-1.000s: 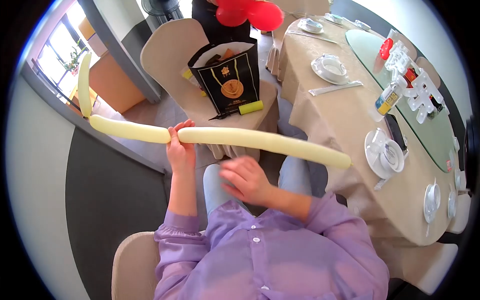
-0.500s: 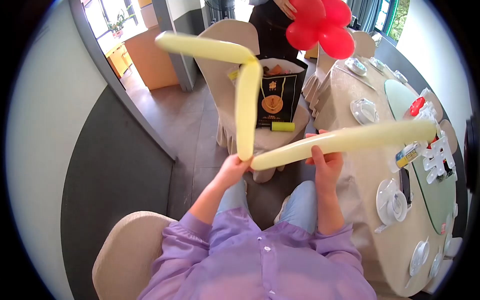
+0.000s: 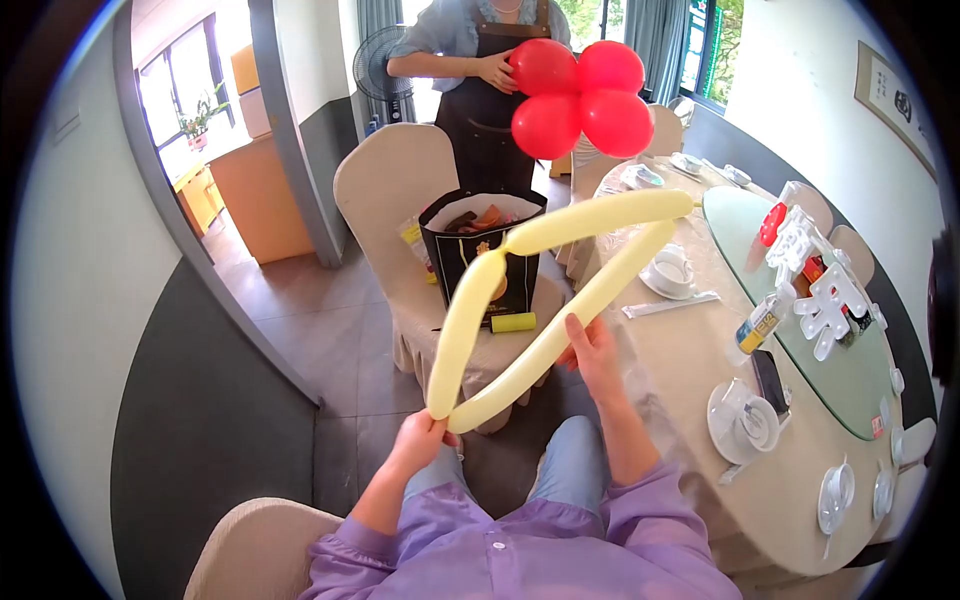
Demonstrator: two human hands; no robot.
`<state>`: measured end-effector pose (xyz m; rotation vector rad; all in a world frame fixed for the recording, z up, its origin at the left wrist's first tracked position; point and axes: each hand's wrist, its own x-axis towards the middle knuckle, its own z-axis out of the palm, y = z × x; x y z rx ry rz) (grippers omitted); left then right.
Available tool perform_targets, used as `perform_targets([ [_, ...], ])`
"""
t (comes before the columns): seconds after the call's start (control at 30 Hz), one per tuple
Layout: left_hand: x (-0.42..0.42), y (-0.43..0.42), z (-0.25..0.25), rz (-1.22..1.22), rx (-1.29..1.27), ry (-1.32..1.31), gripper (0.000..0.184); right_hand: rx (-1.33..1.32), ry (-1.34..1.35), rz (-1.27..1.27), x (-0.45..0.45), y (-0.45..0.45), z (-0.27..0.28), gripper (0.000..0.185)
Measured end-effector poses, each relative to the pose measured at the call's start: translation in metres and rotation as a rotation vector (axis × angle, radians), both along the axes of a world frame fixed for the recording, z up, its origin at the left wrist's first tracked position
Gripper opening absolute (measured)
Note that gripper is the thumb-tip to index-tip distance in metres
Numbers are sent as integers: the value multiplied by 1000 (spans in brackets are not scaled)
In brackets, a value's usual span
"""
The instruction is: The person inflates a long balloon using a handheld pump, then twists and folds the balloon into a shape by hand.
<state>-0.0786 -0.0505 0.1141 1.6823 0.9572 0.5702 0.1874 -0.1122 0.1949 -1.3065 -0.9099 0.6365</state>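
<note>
My left hand [image 3: 418, 442] pinches the lower corner of a long pale-yellow modelling balloon [image 3: 615, 280], where two of its sections meet. My right hand [image 3: 592, 355] curls around the long right-hand section, thumb on the near side. Three inflated sections form a triangle-like outline, with a twisted joint at the upper left. At the upper right, the tip of the top section lies close to the end of the long one; whether they touch, I cannot tell. Behind the balloon, a black paper bag [image 3: 458, 275] and a yellow-green cylinder [image 3: 513, 322] sit on a covered chair [image 3: 385, 210].
Across from me a person in a dark apron [image 3: 485, 140] holds a cluster of red balloons [image 3: 546, 127]. On my right, a cloth-covered table [image 3: 660, 370] bears a glass turntable [image 3: 740, 245], wrapped dishes [image 3: 742, 420], a phone [image 3: 769, 380] and white foil-like shapes [image 3: 830, 305].
The top section has swung from the left over to the right, and the long section now slants more steeply upward, bringing their ends together. My view has tilted up, showing more of the other person.
</note>
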Motion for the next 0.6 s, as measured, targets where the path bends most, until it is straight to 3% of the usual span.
perform_targets([
  [0.13,-25,5,-2,111,-21,-22,25,-97,11,-90,22,-13,9,47],
  [0.2,-35,5,5,153,43,50,25,-384,-333,-172,33,-24,19,54],
  [0.33,-45,4,11,189,101,88,25,-380,-610,-327,33,-32,32,59],
  [0.4,-49,6,6,167,124,115,24,-356,-502,-309,29,-31,35,48],
  [0.43,-49,4,5,146,120,132,23,-139,-335,-262,27,-27,29,44],
  [0.47,-50,3,4,120,116,151,23,78,-167,-218,27,-24,25,45],
  [0.6,-48,-4,1,51,112,163,23,210,-1,-121,32,-19,23,53],
])
